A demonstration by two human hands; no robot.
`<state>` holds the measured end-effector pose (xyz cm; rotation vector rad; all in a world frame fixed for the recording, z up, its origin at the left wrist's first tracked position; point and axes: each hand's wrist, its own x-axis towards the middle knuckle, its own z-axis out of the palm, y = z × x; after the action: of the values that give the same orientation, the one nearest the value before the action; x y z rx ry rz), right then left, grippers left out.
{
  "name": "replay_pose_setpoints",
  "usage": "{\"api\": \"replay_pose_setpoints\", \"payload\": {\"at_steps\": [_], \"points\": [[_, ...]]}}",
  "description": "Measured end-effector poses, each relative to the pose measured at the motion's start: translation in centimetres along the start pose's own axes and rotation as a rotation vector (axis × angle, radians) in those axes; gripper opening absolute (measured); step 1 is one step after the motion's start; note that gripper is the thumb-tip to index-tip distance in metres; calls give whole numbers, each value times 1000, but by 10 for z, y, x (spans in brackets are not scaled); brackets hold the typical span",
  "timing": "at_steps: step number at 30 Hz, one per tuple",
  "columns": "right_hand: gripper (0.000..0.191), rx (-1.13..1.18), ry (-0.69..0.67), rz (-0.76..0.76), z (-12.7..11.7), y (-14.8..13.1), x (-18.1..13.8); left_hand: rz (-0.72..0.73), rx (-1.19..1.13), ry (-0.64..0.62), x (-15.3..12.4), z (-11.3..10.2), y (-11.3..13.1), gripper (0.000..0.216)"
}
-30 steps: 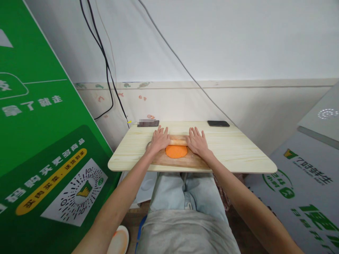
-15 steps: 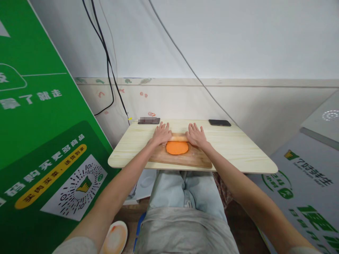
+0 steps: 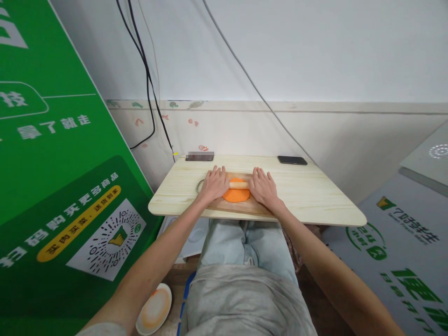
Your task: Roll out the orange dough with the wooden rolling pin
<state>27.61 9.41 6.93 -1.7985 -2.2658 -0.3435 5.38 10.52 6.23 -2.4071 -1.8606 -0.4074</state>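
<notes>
A flat orange disc of dough point(image 3: 236, 195) lies on a wooden board point(image 3: 245, 208) at the near edge of a pale wooden table point(image 3: 308, 196). A wooden rolling pin point(image 3: 239, 185) lies across the dough. My left hand point(image 3: 214, 183) rests flat on the pin's left end with fingers stretched out. My right hand point(image 3: 263, 185) presses flat on the right end, fingers also spread. The ends of the pin are hidden under my palms.
Two dark phones lie at the table's far edge, one on the left point(image 3: 199, 157) and one on the right point(image 3: 292, 160). A green poster board point(image 3: 52, 163) leans on the left. Cables point(image 3: 147, 84) hang down the wall. A small dish point(image 3: 155, 309) sits on the floor.
My hands have drawn the rolling pin back toward me, from the far edge of the dough onto its middle. The view has shifted slightly.
</notes>
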Motion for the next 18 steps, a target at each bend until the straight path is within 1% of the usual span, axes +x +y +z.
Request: {"api": "replay_pose_setpoints", "payload": {"at_steps": [4, 7, 9, 11, 14, 16, 18], "points": [[69, 27, 63, 11, 0, -5, -15, 24, -5, 52, -17, -2, 4, 68], [69, 28, 42, 28, -2, -6, -11, -5, -24, 31, -13, -4, 5, 69], [69, 21, -11, 25, -3, -4, 1, -27, -37, -16, 1, -6, 3, 70], [70, 12, -71, 8, -1, 0, 18, -43, -56, -86, 20, -6, -2, 70], [71, 3, -177, -26, 6, 12, 47, -44, -94, -227, 52, -5, -11, 74], [72, 6, -257, -45, 13, 21, 64, -31, -109, -291, 69, -3, -17, 75], [72, 21, -320, -98, 19, 29, 77, -6, -109, -341, 81, -1, -22, 76]]}}
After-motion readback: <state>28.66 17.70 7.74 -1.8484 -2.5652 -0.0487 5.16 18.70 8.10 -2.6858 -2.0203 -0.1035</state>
